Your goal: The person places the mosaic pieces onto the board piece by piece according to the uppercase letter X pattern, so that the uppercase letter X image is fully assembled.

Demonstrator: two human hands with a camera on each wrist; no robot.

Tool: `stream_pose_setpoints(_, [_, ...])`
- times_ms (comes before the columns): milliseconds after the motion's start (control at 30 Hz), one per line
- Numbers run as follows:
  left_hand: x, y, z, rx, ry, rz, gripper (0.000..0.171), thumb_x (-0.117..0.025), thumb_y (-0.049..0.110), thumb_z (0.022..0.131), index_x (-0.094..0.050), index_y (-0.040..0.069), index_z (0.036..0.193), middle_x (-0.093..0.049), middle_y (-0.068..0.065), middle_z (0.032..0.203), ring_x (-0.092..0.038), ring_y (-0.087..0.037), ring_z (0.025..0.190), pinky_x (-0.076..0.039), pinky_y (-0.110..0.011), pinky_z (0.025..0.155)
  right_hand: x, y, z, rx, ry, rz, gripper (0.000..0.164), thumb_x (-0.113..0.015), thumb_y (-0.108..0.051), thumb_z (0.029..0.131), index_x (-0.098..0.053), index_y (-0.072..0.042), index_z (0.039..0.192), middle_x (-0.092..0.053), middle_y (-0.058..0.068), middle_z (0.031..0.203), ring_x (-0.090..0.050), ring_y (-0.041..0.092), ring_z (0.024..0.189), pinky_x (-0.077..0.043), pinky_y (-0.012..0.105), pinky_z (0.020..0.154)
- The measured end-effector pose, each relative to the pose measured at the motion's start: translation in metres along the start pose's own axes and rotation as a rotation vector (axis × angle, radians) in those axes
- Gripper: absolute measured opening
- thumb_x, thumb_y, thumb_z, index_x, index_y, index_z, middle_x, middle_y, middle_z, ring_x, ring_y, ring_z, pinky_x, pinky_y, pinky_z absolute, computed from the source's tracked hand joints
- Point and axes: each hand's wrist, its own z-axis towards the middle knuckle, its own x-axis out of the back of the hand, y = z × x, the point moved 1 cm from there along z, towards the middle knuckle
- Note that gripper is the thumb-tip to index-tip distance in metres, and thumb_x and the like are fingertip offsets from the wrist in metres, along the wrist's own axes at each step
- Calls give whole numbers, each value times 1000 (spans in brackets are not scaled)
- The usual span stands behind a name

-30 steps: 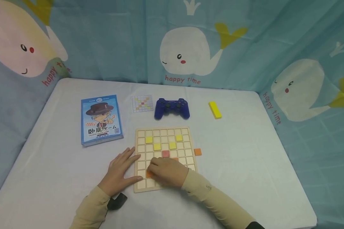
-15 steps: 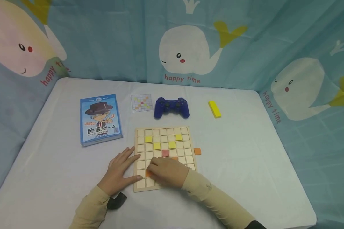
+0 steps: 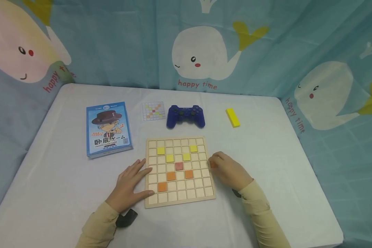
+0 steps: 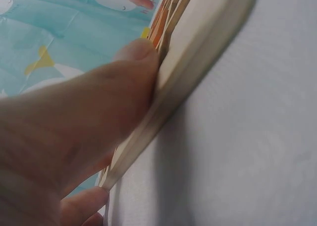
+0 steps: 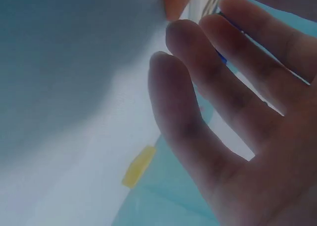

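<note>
A wooden grid board (image 3: 179,203) lies flat on the white table, with yellow squares in its far half, a red square tile (image 3: 179,166) mid-board and orange squares in its near half. My left hand (image 3: 128,187) rests along the board's left side, fingers spread; in the left wrist view the thumb (image 4: 133,77) lies over the rim. Just off the board's right edge, my right hand (image 3: 230,172) pinches a loose orange tile (image 3: 214,164) with its fingertips, partly covering it. The right wrist view has this orange tile (image 5: 177,2) beyond the bent fingers (image 5: 173,97).
Behind the board are a blue game controller (image 3: 186,117) and a printed grid card (image 3: 153,111). A blue boxed game (image 3: 109,131) stands back left, a yellow block (image 3: 233,117) back right. Patterned curtain (image 3: 127,44) hangs behind the table.
My right hand has left the board's lower-left area and moved right to the orange tile beside the board. Orange tiles it covered now show on the grid. My left hand stays put.
</note>
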Motion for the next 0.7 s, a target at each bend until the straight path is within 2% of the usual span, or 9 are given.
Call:
stream_pose_setpoints(200, [1,0,0,-6,9,-4,72,-77,47,75,-54,15,136,-33,-12,154,-22,-35,143,-17,-61,111,-3,15,-7,-26,-13,22,31,-72,-4,84,-63,-10,113,-64,2,114,-62,18,108,-51,32,95])
stream_pose_setpoints(467, [0,0,0,11,-1,-11,73,-77,48,75,-54,15,136,-32,-11,154,-21,-35,143,-16,-61,111,-9,18,-7,-24,14,19,26,-72,0,83,-64,-8,106,-65,1,104,-63,16,98,-54,31,87])
stream_pose_setpoints(700, [0,0,0,8,0,-16,73,-77,47,75,-53,15,136,-32,-11,155,-21,-35,143,-17,-62,110,-5,9,-9,-53,17,19,20,-74,-6,83,-64,-11,100,-64,-2,99,-63,11,92,-55,27,80])
